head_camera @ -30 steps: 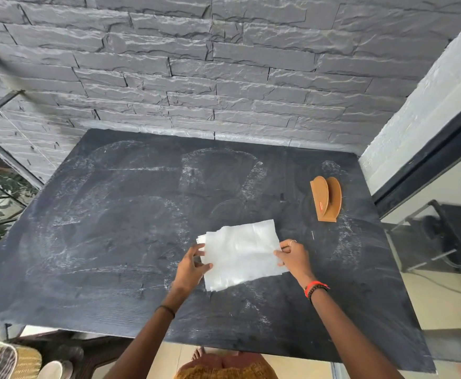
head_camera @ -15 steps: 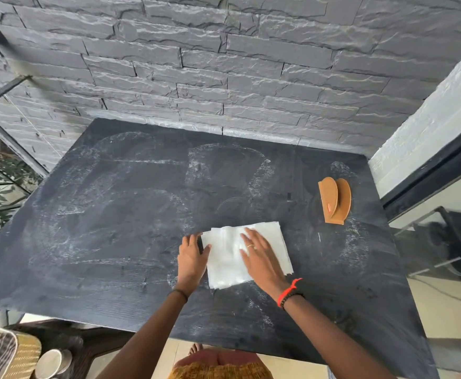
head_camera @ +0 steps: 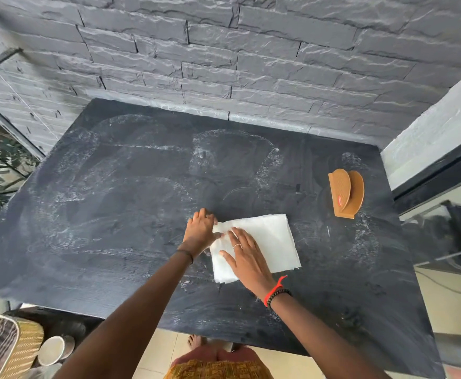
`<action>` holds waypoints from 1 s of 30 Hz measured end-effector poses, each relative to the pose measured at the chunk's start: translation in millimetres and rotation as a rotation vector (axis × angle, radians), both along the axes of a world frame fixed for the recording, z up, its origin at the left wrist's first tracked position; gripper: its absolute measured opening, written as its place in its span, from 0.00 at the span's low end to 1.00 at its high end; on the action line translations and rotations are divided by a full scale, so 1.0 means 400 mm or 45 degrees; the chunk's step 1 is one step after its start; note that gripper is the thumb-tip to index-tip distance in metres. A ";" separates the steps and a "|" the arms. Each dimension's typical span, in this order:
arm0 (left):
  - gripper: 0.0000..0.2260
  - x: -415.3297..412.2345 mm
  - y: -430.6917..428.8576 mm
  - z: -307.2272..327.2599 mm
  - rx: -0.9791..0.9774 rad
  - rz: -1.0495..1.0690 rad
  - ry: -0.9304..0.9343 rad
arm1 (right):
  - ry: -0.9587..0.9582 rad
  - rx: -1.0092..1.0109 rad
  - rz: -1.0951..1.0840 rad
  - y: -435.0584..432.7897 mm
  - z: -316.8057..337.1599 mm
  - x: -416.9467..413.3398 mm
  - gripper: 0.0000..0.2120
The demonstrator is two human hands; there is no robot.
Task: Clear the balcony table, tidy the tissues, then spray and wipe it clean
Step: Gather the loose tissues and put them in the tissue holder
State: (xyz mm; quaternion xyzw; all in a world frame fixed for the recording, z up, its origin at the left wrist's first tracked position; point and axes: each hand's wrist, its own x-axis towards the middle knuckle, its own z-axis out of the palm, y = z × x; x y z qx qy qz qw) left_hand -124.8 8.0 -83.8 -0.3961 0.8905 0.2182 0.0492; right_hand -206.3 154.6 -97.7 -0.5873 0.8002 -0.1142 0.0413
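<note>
A stack of white tissues (head_camera: pixel 274 239) lies flat on the dark, chalk-streaked table (head_camera: pixel 109 214), near its front edge and right of the middle. The right hand (head_camera: pixel 247 255) presses on it with straight, spread fingers. The left hand (head_camera: pixel 200 228) holds the stack's left edge, fingers curled and thumb on top. A brown holder (head_camera: pixel 345 192) stands apart, toward the back right.

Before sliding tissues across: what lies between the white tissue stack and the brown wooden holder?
Head view: only bare, pale-smeared black tabletop between the white tissue stack and the brown wooden holder.
</note>
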 end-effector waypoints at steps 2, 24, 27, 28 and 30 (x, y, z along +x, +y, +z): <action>0.19 -0.009 -0.016 0.008 0.067 -0.018 -0.051 | 0.006 -0.080 -0.118 0.012 0.012 0.041 0.25; 0.17 -0.125 -0.058 0.150 1.103 0.137 0.055 | -0.633 0.029 -0.714 0.013 0.116 0.035 0.18; 0.17 -0.158 -0.049 0.167 1.116 0.194 0.149 | -0.871 0.004 -0.802 0.036 0.133 -0.060 0.17; 0.18 -0.172 -0.042 0.170 1.114 0.217 0.180 | -0.908 0.000 -0.826 0.048 0.136 -0.096 0.16; 0.20 -0.192 -0.027 0.170 1.103 0.259 0.240 | -0.980 0.012 -0.890 0.069 0.142 -0.160 0.15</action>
